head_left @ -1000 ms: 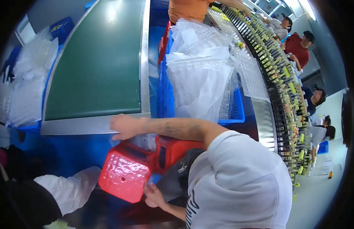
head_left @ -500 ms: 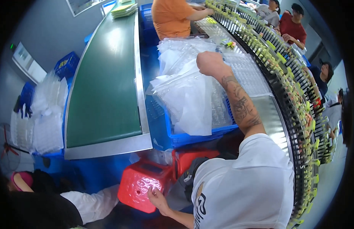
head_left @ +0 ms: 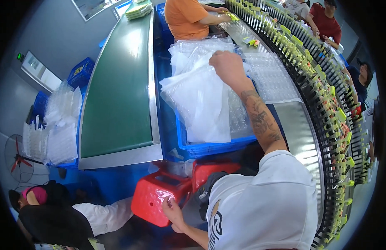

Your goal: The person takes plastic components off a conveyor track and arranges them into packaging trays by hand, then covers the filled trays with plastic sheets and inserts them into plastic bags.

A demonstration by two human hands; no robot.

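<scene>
My right hand (head_left: pixel 227 66) is closed over the upper edge of a thin white sheet (head_left: pixel 205 106), its arm stretched forward. The sheet hangs tilted over a pile of clear plastic trays (head_left: pixel 239 110) in a blue crate (head_left: pixel 193 146); the fingertips are partly hidden. My left hand (head_left: pixel 173 211) is low, beside a red plastic stool (head_left: pixel 149 198), with loosely curled fingers apart and nothing in them.
A green conveyor belt (head_left: pixel 118 96) runs along the left. On the right, a metal worktop (head_left: pixel 295 129) adjoins a curved rack line (head_left: pixel 313 91) carrying small yellow-green pieces. Another person in orange (head_left: pixel 186 18) works ahead; someone sits low at left.
My right hand has shifted slightly left and up, and the white sheet's left corner has risen with it. My left hand stays by the red stool. The view has tilted a little.
</scene>
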